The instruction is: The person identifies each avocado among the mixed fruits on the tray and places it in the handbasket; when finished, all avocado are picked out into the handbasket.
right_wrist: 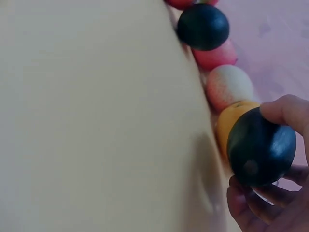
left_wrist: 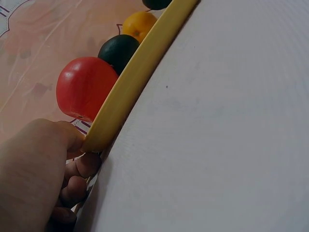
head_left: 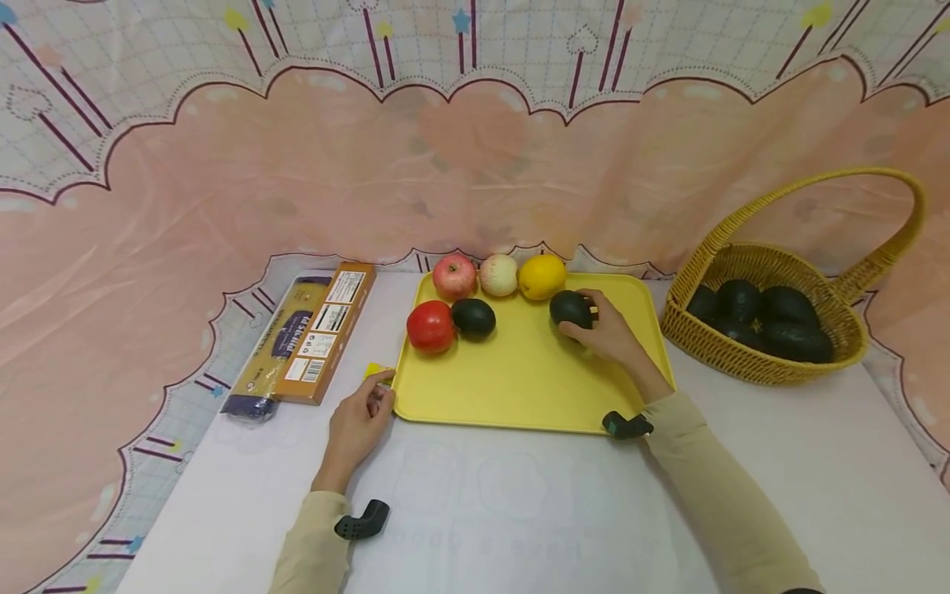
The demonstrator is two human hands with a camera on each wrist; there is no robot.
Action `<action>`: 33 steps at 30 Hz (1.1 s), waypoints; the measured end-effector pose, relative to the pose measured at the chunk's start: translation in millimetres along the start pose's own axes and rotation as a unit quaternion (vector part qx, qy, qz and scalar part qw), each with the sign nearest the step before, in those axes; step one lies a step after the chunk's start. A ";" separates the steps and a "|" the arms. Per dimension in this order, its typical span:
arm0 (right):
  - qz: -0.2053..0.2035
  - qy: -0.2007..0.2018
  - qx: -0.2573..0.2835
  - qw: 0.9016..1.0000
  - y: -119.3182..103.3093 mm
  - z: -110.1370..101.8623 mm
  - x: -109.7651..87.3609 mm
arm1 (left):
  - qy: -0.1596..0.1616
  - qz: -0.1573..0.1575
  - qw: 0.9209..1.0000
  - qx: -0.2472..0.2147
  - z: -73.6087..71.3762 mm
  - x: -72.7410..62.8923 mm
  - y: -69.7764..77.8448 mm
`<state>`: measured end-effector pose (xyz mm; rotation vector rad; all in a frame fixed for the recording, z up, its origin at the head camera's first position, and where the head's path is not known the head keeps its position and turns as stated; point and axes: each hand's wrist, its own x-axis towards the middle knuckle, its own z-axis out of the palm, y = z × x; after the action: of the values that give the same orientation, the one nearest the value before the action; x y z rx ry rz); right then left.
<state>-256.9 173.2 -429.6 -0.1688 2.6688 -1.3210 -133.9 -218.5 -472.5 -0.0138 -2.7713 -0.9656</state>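
My right hand (head_left: pixel 610 332) holds a dark green avocado (head_left: pixel 570 309) over the right part of the yellow tray (head_left: pixel 512 388); in the right wrist view thumb and fingers curl round this avocado (right_wrist: pixel 261 146). My left hand (head_left: pixel 358 425) is at the tray's left edge. In the left wrist view its thumb and fingers pinch the rim (left_wrist: pixel 108 121) near the front corner. On the tray, a second avocado (head_left: pixel 473 319) touches a glossy red fruit (head_left: pixel 431 327). Behind them sit a pink-red apple (head_left: pixel 454 276), a pale peach (head_left: pixel 499 275) and a yellow fruit (head_left: pixel 543 276).
To the tray's right stands a wicker basket (head_left: pixel 764 371) with a tall handle, holding several dark avocado-like fruits (head_left: pixel 790 318). A long orange box (head_left: pixel 326 334) and a plastic-wrapped pack (head_left: pixel 278 346) lie at left. A small yellow item (head_left: pixel 378 371) is partly hidden by my left hand.
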 end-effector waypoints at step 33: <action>-0.089 0.126 0.072 0.985 1.5 -67.3 -69.6 | -0.013 -0.017 1.000 0.002 -1.5 -0.5 4.3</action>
<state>-201.6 238.4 -384.2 -0.2430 2.8020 -1.6875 -132.8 -216.1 -468.8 0.0208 -2.8052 -0.9751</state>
